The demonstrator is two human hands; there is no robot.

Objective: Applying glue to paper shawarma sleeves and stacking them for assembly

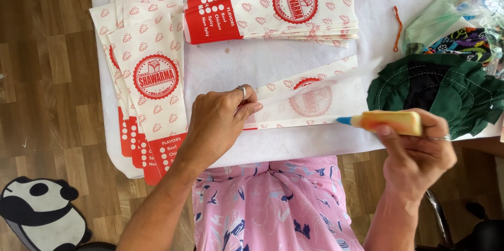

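Pinning flat paper sleeve (310, 101) | left hand (218, 122) | right hand (417, 148): glue tube (383, 122)

Red/white paper sleeves: fanned stack (149, 80) table left, neat stack (273, 12) top ctr, one folded sleeve (310, 101) mid.
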